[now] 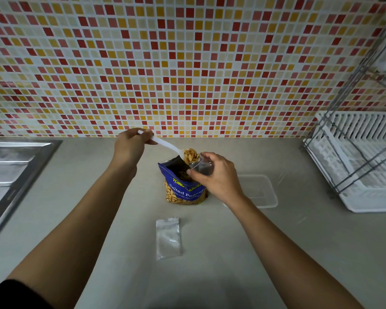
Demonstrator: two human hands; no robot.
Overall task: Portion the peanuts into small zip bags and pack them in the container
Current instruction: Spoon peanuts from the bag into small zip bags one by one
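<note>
— Peanuts (191, 155): where are they?

— A heap of them sits in the bowl of a white plastic spoon (167, 145), held just above the open top of the blue peanut pack (183, 188). More show through the pack's clear lower part. The pack stands upright on the table (232, 253), near its middle.

— And the hands?

— The left hand (129, 144) pinches the far end of the spoon's handle, fingers curled round it. The right hand (216, 175) grips a small clear zip bag (202, 167) near its mouth, thumb on the near side and fingers over the top. The bag's opening sits right at the spoon's tip (whether any nuts are inside it already, I cannot tell).

— What else is near?

— A second zip bag (168, 238) lies flat on the table, nearer the person than the pack and apart from it. A clear container (261, 192) sits just to the right of the pack, partly behind the right wrist. A steel sink (9, 170) is at the left edge and a white dish rack (361, 166) at the right, below a red and yellow tiled wall (187, 63).
</note>
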